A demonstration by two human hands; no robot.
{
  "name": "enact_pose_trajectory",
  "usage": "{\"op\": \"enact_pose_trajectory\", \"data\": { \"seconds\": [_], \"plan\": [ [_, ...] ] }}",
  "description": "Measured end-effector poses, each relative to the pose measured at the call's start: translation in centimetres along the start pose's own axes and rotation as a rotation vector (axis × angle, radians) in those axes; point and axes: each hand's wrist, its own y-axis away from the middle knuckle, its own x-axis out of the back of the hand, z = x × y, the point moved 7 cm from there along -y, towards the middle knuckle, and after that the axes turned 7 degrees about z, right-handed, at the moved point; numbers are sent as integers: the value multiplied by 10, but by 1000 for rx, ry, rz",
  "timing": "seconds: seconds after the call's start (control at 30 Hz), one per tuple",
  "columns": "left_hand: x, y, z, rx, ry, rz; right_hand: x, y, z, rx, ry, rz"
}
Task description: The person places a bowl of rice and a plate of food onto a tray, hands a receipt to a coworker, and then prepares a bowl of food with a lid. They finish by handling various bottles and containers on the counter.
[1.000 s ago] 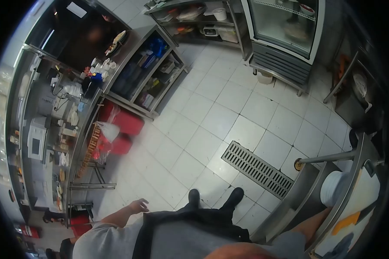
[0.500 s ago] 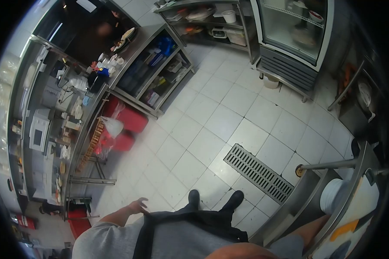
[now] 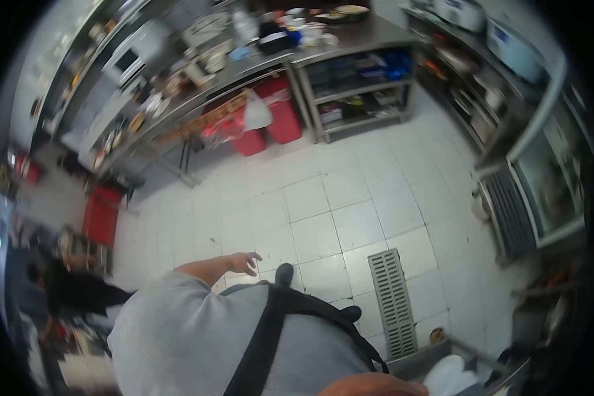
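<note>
stack of white plates (image 3: 447, 377) sits low at the bottom right edge, on a steel shelf (image 3: 412, 362), partly cut off by the frame. it looks stiff, glazed and probably slick, likely heavy as a pile and easy to chip, so it is best taken from under the lowest rim on two opposite sides, not pinched at the top. the left hand (image 3: 245, 262) hangs released, fingers loosely spread, holding nothing, over the white tiled floor (image 3: 350, 198) just beside a dark shoe (image 3: 284, 272) and well apart from the plates. the right hand is out of view, so its state cannot be told. a drain grate (image 3: 393, 300) lies between the shoe and the shelf. red bins (image 3: 274, 119) stand under a cluttered bench (image 3: 350, 39), and another person (image 3: 72, 290) is at the far left.
</note>
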Motion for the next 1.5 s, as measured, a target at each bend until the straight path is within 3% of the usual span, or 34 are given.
{"op": "enact_pose_trajectory", "data": {
  "seconds": [0.2,0.3,0.37,0.47,0.5,0.6,0.8,0.9,0.93,0.97,1.0,1.03,1.07,1.13,1.17,1.2,1.27,1.3,1.33,1.43,1.5],
  "plan": [
    [18,11,-101,39,325,83,-188,216,17,-32,222,-526],
    [45,-10,-162,-60,621,171,-293,332,12,36,306,-759],
    [102,11,-155,-16,971,202,-358,417,13,141,402,-919],
    [191,43,-142,-193,1575,127,-448,549,15,357,504,-1156],
    [215,43,-146,-352,1704,88,-459,631,0,45,281,-1191],
    [300,71,-151,-444,1826,101,-509,765,-13,44,323,-1391],
    [407,44,-256,-280,1955,727,-623,935,-3,-77,321,-1779],
    [457,41,-329,-322,2038,1008,-718,982,-30,311,441,-1971],
    [473,43,-356,-324,2046,1094,-751,1005,-55,573,330,-2013],
    [486,42,-386,-262,2063,1218,-792,1023,-80,849,252,-1994],
    [502,43,-417,-204,2069,1344,-830,1043,-107,1000,254,-1928],
    [521,46,-444,-132,2045,1438,-857,1079,-142,1139,151,-1926],
    [537,48,-469,-54,2018,1529,-885,1113,-172,1074,169,-1872],
    [565,41,-532,49,1989,1725,-948,1190,-240,1454,-180,-1719],
    [576,39,-558,112,1978,1813,-979,1231,-265,1397,-415,-1766],
    [591,37,-578,158,1962,1833,-1006,1273,-277,1187,-422,-1885],
    [623,32,-616,240,1934,1866,-1082,1342,-296,1280,-423,-1780],
    [639,25,-638,218,1938,1871,-1130,1378,-300,1159,-488,-1903],
    [652,15,-661,195,1949,1847,-1127,1411,-300,1218,-495,-1768],
    [702,-18,-735,127,1962,1802,-1152,1506,-282,1260,-438,-1746],
    [730,-49,-786,145,1870,1742,-1157,1569,-263,1498,-389,-1708]
  ]
}}
